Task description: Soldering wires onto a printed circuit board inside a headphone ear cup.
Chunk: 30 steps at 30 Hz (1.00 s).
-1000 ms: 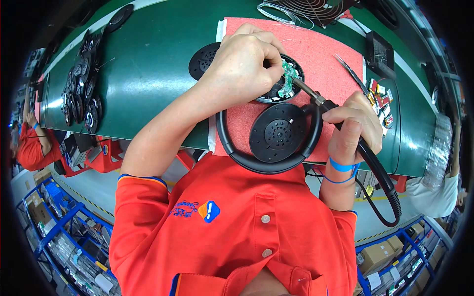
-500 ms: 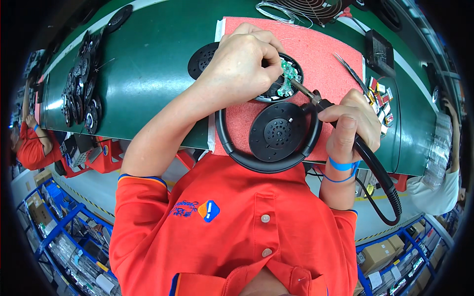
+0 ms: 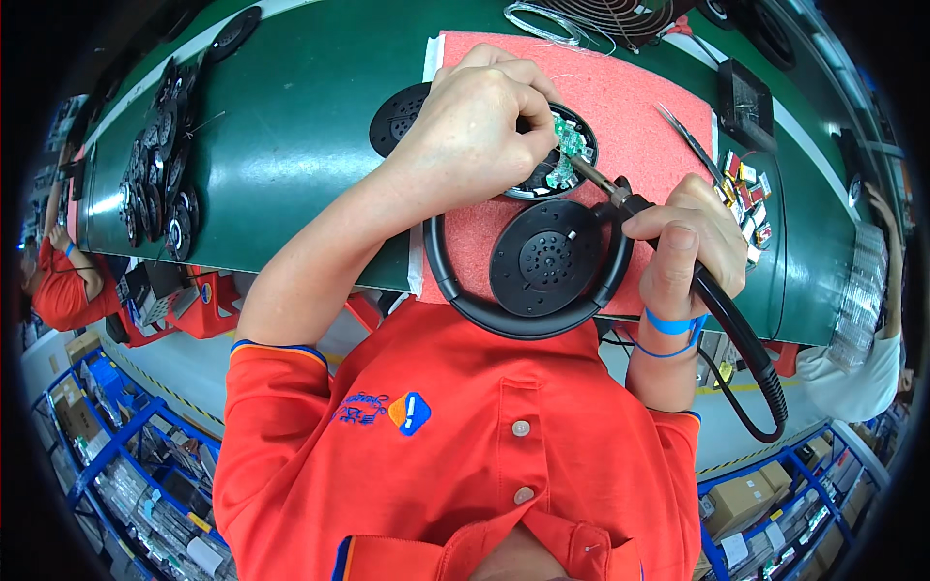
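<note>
My right hand (image 3: pixel 693 247) grips a black-handled soldering iron (image 3: pixel 635 205), its metal tip at a green circuit board (image 3: pixel 568 155). The board sits in a round black headphone ear cup on a pink foam mat (image 3: pixel 639 107). Over the left side of that cup, my left hand (image 3: pixel 489 121) is closed in a pinch; whatever its fingertips hold is hidden. Nearer to me lies the black headband (image 3: pixel 518 324), with a round perforated black disc (image 3: pixel 545 257) inside its curve. Another black disc (image 3: pixel 395 118) shows partly behind my left wrist.
Tweezers (image 3: pixel 690 140) lie on the mat's right side, near a pile of small battery-like parts (image 3: pixel 746 194). A black tray (image 3: pixel 744 102) stands behind them. Black round parts (image 3: pixel 160 165) are heaped at left. A wire coil (image 3: pixel 547 24) and fan guard lie at the back.
Almost nothing differs. The ear cup with its board has shifted very slightly to the right, while both hands and the soldering iron hold nearly the same place.
</note>
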Tool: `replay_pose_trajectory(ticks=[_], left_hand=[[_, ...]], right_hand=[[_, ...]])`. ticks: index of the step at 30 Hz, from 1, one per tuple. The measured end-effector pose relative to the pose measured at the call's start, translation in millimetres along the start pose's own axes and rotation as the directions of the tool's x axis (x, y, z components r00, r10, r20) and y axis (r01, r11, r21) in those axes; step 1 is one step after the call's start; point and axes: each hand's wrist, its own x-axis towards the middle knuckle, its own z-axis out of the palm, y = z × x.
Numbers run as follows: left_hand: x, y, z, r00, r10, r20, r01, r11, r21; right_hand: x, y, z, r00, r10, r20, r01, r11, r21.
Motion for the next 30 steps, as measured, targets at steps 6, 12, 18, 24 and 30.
replay_pose_trajectory(ticks=[6, 12, 18, 24, 30], left_hand=[[-0.4, 1.5, 0.1, 1.000, 0.017, -0.008, -0.017, 1.000, 0.021], [-1.4, 2.0, -0.3, 1.000, 0.025, -0.012, -0.024, 0.999, 0.038], [-1.5, 2.0, 0.1, 0.999, 0.030, -0.011, -0.029, 0.999, 0.045], [-1.9, 1.5, -0.5, 0.999, 0.041, -0.004, -0.041, 0.998, 0.049], [0.6, -4.1, -3.7, 0.994, 0.108, 0.011, -0.108, 0.994, 0.010]], right_hand=[[-2.5, -5.9, 7.3, 0.994, 0.076, -0.077, -0.078, 0.997, -0.019], [-1.6, 0.9, -3.0, 0.999, -0.035, -0.007, 0.035, 0.999, 0.000], [-3.1, 1.4, -1.1, 1.000, -0.016, -0.027, 0.016, 1.000, 0.000], [-2.8, 1.7, -2.9, 0.999, -0.035, -0.020, 0.036, 0.999, 0.008], [-5.6, 0.3, -7.9, 0.997, -0.012, -0.071, 0.013, 1.000, 0.012]])
